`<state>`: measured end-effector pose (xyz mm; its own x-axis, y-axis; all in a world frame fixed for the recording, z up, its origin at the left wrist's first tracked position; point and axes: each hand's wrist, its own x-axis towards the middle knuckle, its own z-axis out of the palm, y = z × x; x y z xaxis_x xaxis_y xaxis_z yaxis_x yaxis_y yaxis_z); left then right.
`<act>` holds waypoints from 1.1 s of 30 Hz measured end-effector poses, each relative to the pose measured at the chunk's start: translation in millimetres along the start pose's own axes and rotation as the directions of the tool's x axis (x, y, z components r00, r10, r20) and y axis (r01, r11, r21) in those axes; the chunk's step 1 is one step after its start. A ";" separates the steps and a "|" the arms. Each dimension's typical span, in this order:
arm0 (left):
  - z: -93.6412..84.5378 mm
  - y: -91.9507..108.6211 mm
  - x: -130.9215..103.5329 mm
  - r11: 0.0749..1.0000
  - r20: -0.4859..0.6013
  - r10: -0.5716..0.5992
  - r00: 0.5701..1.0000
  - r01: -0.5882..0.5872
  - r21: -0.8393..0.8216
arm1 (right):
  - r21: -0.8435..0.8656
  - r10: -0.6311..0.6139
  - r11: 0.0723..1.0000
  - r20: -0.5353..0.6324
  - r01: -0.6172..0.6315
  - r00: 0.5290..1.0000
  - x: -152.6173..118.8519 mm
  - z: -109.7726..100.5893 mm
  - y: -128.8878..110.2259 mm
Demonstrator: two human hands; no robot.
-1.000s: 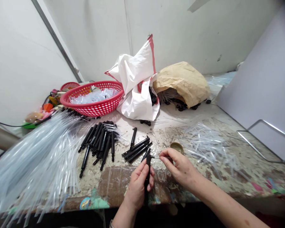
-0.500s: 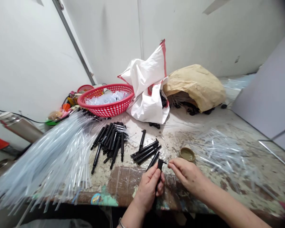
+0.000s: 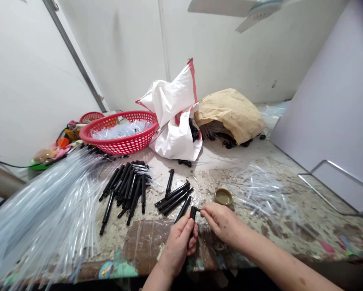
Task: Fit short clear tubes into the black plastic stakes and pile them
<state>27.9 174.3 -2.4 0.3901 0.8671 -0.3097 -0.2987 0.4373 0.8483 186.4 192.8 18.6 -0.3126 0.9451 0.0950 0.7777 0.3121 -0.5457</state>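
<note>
Your right hand (image 3: pixel 222 224) has moved in to the side stub (image 3: pixel 198 209) of the black tube (image 3: pixel 193 212), any pinch there too hidden to tell, while your left hand (image 3: pixel 179 239), just beside, grasps the tube, apparently steadying it.

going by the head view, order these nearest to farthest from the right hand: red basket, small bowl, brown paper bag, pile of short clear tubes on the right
From the right hand:
1. Small bowl, just beyond it
2. Pile of short clear tubes, to its right
3. Brown paper bag, toward the back wall
4. Red basket, back left
</note>
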 end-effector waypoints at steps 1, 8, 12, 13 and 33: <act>0.7 -2.5 0.2 1.000 -0.028 0.017 0.999 -0.017 0.012 | 0.028 0.004 1.000 -0.009 -0.004 1.000 0.0 0.7 -0.9; -6.3 -2.0 -10.0 0.933 -0.278 0.315 0.907 -0.243 0.265 | 0.243 0.018 0.970 -0.135 0.015 0.991 -3.5 -14.0 -2.3; -50.2 38.9 -14.4 0.813 -0.457 0.528 0.716 -0.271 0.515 | 0.101 -0.041 0.993 -0.141 0.056 0.989 20.7 -17.9 1.2; -65.7 50.7 -12.9 0.766 -0.481 0.583 0.655 -0.246 0.594 | 0.014 -0.064 0.998 -0.094 0.065 0.994 31.7 -16.2 0.9; -49.0 60.7 16.2 -0.035 0.244 0.831 0.500 -0.391 0.920 | -0.409 -0.113 0.902 0.089 0.140 0.990 70.9 -33.1 -25.1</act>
<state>-26.6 226.6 23.0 0.1592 0.7391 0.6545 0.6592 -0.5731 0.4868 162.8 255.2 66.5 -0.4458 0.8914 0.0815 0.8807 0.4530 -0.1384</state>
